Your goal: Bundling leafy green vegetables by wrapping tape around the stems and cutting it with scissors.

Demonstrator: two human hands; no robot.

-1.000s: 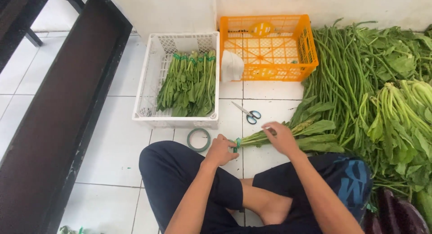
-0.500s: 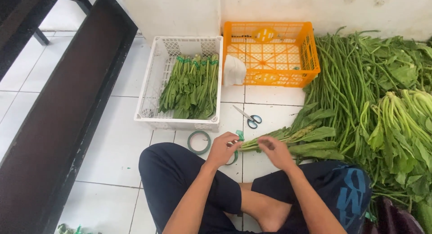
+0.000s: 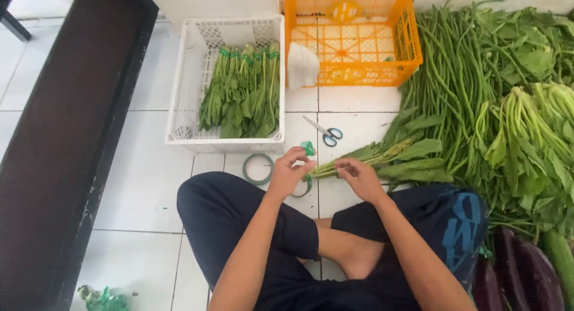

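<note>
Greens pile [image 3: 508, 126]: heaped on floor at right, long beans and leafy stalks.
White crate [image 3: 185, 108]: far left, holding tied leaf bundles [image 3: 242, 96].
Orange crate [image 3: 353, 39]: far centre, just right of white one.
Loose bunch [image 3: 382, 158]: on tiles near knees, stems pointing left.
Right hand [image 3: 359, 178]: clasped on stem ends.
Left hand [image 3: 290, 170]: pinching green tape [image 3: 308, 148] at stems.
Tape roll [image 3: 257, 169]: near, left of hands.
Scissors [image 3: 324, 132]: just beyond hands.
</note>
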